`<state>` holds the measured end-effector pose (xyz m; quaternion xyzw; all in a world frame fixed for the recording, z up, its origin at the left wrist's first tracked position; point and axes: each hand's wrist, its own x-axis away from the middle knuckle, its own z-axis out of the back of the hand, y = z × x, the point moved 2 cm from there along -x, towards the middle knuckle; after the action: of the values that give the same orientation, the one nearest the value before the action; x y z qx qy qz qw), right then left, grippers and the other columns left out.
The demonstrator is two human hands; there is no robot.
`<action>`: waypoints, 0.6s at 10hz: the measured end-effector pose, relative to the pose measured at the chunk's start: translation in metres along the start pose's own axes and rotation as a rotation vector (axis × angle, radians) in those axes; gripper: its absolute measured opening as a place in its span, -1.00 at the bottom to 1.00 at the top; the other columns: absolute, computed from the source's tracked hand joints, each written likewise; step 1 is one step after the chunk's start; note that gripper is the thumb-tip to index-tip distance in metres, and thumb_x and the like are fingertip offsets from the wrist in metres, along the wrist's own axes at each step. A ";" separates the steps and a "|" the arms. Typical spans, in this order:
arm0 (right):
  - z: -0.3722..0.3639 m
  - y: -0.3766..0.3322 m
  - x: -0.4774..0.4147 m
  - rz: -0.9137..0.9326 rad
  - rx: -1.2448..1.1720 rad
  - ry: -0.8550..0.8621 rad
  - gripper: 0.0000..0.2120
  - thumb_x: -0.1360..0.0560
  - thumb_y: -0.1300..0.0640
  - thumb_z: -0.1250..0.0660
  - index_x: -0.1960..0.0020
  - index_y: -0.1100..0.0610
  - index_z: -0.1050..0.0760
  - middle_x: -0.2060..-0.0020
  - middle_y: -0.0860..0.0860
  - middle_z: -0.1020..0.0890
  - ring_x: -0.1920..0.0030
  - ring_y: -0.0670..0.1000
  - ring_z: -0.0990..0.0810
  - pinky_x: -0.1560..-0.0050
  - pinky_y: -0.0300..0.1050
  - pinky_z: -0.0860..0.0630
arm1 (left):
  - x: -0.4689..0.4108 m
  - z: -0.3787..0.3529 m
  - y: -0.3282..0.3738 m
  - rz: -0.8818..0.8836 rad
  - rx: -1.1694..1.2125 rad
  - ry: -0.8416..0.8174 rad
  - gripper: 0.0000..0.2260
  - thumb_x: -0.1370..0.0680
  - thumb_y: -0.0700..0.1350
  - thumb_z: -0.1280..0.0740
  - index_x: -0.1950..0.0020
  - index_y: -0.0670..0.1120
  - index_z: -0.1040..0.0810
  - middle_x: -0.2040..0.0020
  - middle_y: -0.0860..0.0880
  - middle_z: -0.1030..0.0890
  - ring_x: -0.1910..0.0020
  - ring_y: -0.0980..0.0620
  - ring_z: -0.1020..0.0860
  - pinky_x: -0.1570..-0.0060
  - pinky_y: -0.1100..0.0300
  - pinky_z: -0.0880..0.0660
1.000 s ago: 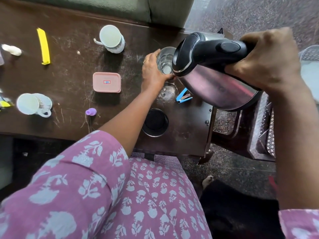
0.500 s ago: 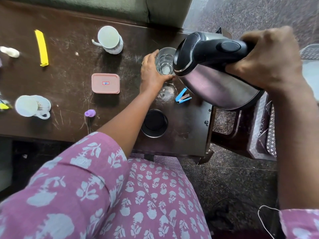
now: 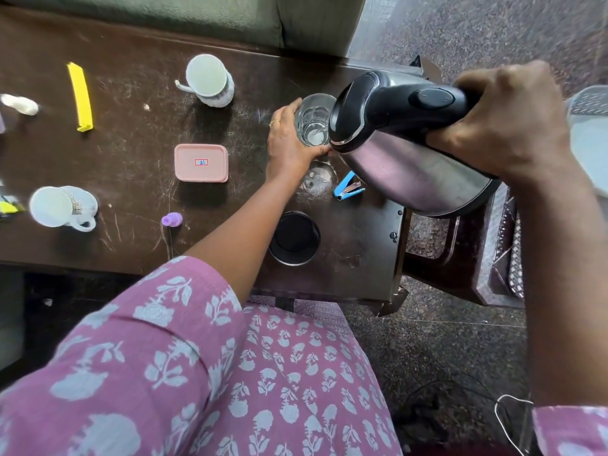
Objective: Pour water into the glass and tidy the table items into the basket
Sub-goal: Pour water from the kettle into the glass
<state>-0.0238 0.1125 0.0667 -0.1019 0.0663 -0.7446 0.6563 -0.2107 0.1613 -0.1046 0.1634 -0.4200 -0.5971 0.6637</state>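
A clear glass (image 3: 312,121) stands on the dark wooden table (image 3: 138,149), and my left hand (image 3: 288,143) grips its side. My right hand (image 3: 506,123) holds the black handle of a steel electric kettle (image 3: 404,159), which is tilted with its spout end over the glass rim. A little water shows at the glass bottom. On the table lie two white cups (image 3: 210,80) (image 3: 62,207), a pink lidded box (image 3: 201,162), a yellow clip (image 3: 80,97), a purple cap (image 3: 171,220) and a blue clip (image 3: 348,189). A pale basket (image 3: 589,126) shows at the right edge.
The round black kettle base (image 3: 294,237) sits near the table's front edge. A white object (image 3: 19,104) lies at the far left. A dark chair (image 3: 467,255) stands right of the table, with a white cable (image 3: 510,419) on the speckled floor.
The kettle and both hands have held nearly the same pose over the glass. A dark animal seen on the floor a second ago is gone from view.
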 end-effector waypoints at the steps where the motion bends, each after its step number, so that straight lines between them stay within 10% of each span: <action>1: -0.001 0.000 0.001 -0.006 0.001 -0.005 -0.54 -0.24 -0.12 -0.28 0.06 0.20 -0.62 0.27 0.35 -0.61 0.20 0.35 -0.59 0.15 0.13 -0.54 | 0.000 0.000 -0.001 -0.002 0.006 0.005 -0.26 -0.29 -0.09 -0.55 -0.39 -0.05 -0.30 -0.37 -0.05 -0.35 -0.35 0.02 -0.33 -0.32 0.21 -0.24; 6: -0.002 0.001 0.001 -0.028 -0.033 -0.044 -0.40 -0.18 -0.25 -0.16 0.10 0.21 -0.60 0.29 0.36 -0.59 0.21 0.34 -0.58 0.14 0.15 -0.55 | 0.000 -0.001 -0.002 -0.008 0.006 0.001 -0.27 -0.30 -0.07 -0.53 -0.40 -0.04 -0.28 -0.38 -0.06 -0.34 -0.36 0.01 -0.32 -0.32 0.18 -0.25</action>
<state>-0.0235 0.1117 0.0646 -0.1297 0.0627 -0.7503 0.6453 -0.2110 0.1605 -0.1070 0.1674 -0.4208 -0.5984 0.6609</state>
